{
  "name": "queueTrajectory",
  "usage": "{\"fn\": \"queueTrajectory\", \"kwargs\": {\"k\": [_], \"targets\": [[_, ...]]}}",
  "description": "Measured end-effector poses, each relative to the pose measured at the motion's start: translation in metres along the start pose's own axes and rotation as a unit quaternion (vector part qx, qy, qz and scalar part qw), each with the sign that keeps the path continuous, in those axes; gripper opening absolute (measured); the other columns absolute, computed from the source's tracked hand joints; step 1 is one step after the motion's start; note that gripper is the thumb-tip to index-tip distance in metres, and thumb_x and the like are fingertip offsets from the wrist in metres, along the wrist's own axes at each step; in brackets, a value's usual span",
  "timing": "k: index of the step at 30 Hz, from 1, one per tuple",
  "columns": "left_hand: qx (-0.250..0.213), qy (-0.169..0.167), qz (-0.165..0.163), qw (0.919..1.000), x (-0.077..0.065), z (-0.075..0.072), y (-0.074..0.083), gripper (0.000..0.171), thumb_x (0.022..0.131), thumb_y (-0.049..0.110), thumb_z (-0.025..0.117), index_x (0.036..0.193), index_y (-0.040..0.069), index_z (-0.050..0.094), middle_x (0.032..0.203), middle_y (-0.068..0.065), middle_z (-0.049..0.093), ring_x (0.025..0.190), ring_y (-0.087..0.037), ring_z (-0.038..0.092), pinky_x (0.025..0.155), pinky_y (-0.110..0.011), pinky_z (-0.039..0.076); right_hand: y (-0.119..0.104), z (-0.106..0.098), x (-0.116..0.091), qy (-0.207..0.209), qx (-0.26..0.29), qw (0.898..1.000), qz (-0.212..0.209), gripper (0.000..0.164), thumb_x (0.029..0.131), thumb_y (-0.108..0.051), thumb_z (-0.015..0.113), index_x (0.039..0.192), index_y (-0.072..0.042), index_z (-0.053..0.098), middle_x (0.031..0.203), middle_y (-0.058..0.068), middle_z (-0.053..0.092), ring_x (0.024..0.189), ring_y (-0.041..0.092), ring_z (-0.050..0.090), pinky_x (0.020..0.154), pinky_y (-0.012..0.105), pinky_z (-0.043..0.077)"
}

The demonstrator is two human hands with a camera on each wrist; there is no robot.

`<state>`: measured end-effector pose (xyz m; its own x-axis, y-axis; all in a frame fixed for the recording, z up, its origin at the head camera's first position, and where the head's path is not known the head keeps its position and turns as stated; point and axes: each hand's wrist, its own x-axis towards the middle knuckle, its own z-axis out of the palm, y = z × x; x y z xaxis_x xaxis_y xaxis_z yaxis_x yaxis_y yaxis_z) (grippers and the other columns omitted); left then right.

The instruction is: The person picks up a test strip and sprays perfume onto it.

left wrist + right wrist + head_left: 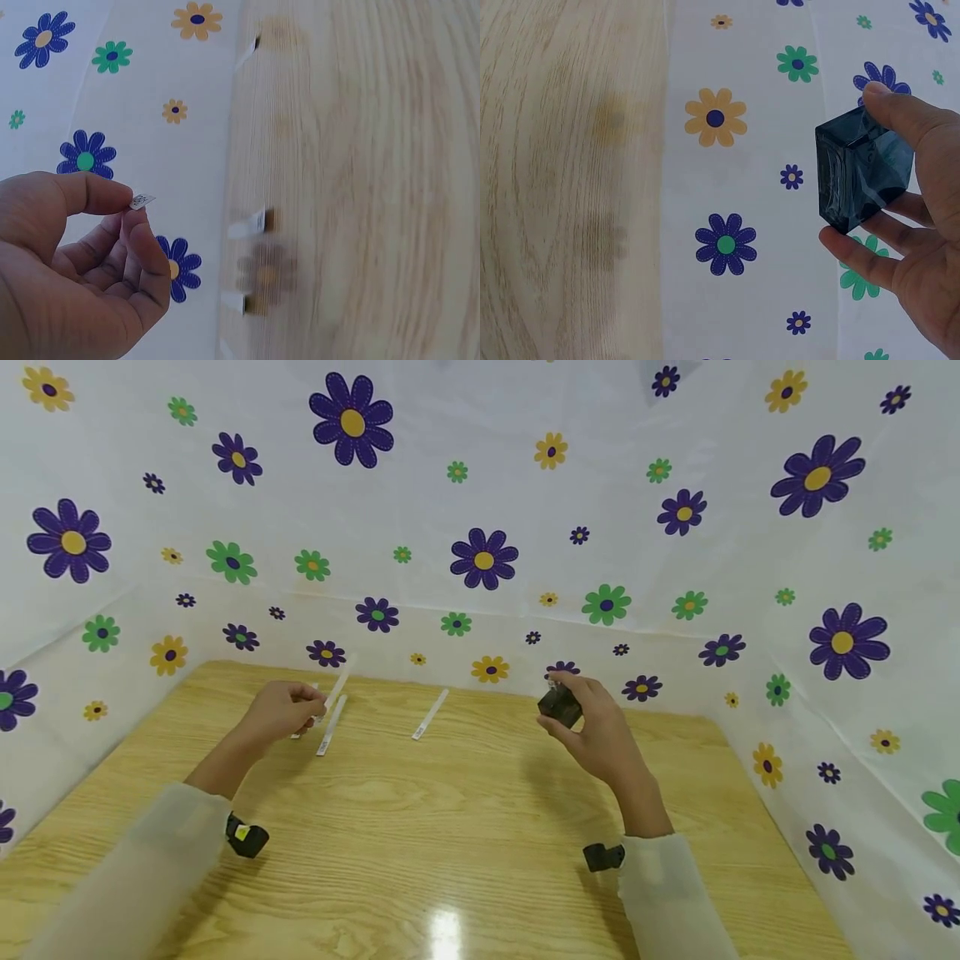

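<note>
My left hand is raised over the far left of the table, pinching a narrow white paper strip between thumb and forefinger. Small dark print marks the strip's near end; in the head view its far part points up and away. On the right, my right hand grips a dark blue, angular glass perfume bottle above the table, thumb on one side and fingers on the other. The bottle is tilted, and a small clear part shows at its top beside the fingers.
Near the table's back edge lie more white paper strips: one just right of my left hand, another nearer the middle, and one partly behind the hand. A flower-patterned white sheet surrounds the wooden table at back and sides.
</note>
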<state>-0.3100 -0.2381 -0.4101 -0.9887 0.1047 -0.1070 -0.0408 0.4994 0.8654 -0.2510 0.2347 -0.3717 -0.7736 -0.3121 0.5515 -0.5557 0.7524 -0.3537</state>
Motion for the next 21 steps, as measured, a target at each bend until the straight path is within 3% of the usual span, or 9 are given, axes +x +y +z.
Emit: {"fn": "queueTrajectory", "kwargs": {"k": [6,11,21], "targets": [[-0.016,-0.008,-0.004,0.9998,0.002,0.02,0.01,0.033,0.1,0.019,0.061,0.124,-0.004,0.062,0.106,-0.013,0.064,0.089,-0.024,0.06,0.076,-0.031,0.056,0.001,0.001,-0.001,0.002,-0.001,1.0,-0.007,0.065,0.09,-0.024,0.081,0.148,-0.016,0.05,0.134,0.021,0.058,0.117,0.038,0.06,0.091,0.053,0.056],[-0.043,-0.018,0.003,0.9989,0.001,0.037,0.018,0.032,0.099,0.017,0.062,0.123,-0.004,0.063,0.108,-0.014,0.064,0.094,-0.029,0.061,0.085,-0.037,0.057,0.0,0.003,0.001,0.006,-0.001,1.0,-0.014,0.066,0.09,-0.024,0.081,0.148,-0.017,0.05,0.134,0.022,0.058,0.118,0.039,0.059,0.092,0.054,0.056],[-0.086,-0.025,0.012,0.9959,0.009,0.078,0.032,0.024,0.098,0.015,0.064,0.116,-0.001,0.067,0.1,-0.011,0.066,0.087,-0.026,0.062,0.084,-0.038,0.058,-0.001,0.007,-0.001,0.0,-0.001,1.0,-0.012,0.066,0.09,-0.024,0.081,0.148,-0.017,0.05,0.131,0.022,0.059,0.114,0.038,0.06,0.088,0.053,0.057]]}}
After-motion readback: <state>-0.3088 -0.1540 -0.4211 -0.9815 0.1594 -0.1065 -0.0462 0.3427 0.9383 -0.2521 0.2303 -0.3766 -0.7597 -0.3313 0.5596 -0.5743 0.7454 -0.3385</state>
